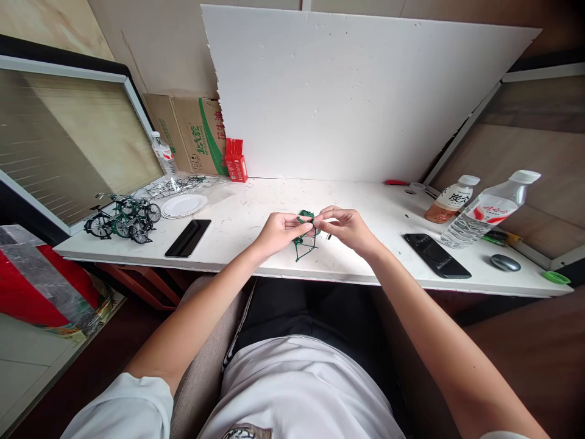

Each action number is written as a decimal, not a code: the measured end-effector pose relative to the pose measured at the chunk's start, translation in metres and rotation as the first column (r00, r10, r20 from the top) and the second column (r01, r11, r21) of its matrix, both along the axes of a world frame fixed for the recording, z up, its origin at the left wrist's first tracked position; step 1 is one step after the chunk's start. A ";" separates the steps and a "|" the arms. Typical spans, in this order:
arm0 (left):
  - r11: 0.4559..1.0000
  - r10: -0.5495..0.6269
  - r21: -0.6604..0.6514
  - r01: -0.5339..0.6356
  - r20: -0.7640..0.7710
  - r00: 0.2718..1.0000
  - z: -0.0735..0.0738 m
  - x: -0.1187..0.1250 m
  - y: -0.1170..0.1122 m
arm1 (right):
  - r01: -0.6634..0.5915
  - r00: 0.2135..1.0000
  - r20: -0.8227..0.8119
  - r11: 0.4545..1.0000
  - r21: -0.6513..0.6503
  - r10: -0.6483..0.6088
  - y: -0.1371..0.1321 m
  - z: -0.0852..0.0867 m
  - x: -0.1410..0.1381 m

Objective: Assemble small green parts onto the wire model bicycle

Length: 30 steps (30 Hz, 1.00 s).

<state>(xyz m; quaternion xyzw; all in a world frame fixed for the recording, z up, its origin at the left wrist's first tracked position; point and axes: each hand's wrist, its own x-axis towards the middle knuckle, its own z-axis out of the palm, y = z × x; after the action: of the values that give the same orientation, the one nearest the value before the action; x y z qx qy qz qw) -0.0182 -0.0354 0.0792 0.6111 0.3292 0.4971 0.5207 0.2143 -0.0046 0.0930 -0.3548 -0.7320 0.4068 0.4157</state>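
My left hand (278, 233) and my right hand (346, 228) meet above the front middle of the white table, fingertips nearly touching. Both are closed in a pinch on a small dark green plastic piece (303, 219); its exact shape is partly covered by my fingers. Just below them shows a thin green plastic frame (305, 248) with struts, like a part of a model bicycle. Whether it is joined to the pinched piece I cannot tell. To the left stand several assembled green and black model bicycles (123, 218), close together.
A phone (188, 238) and white paper plates (184, 205) lie left; loose dark parts (183, 185) are behind. A red box (236, 161) stands at the back. On the right are a second phone (436, 256), a drink bottle (452, 200), a water bottle (491, 210) and a mouse (505, 263).
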 end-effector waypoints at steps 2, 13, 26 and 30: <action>1.000 0.006 -0.015 -0.006 -0.006 1.000 -0.001 0.000 0.001 | -0.006 1.000 -0.001 1.000 0.001 0.006 0.000 0.000 0.001; 0.998 -0.034 -0.053 0.036 0.036 0.999 -0.007 0.001 0.006 | -0.047 0.995 0.093 0.999 0.017 0.045 0.005 0.001 0.008; 0.994 -0.035 -0.102 0.038 0.035 0.999 -0.011 -0.001 0.011 | -0.032 0.989 0.150 0.974 0.225 -0.003 0.010 -0.009 0.006; 0.994 -0.035 -0.104 0.038 0.036 0.999 -0.014 -0.001 0.013 | -0.048 0.986 0.166 0.973 0.227 0.010 0.011 -0.009 0.007</action>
<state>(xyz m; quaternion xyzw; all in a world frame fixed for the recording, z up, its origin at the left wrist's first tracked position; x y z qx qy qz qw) -0.0196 -0.0227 0.0655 0.5803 0.3348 0.4798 0.5665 0.2210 0.0068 0.0838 -0.3257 -0.8110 0.2948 0.3865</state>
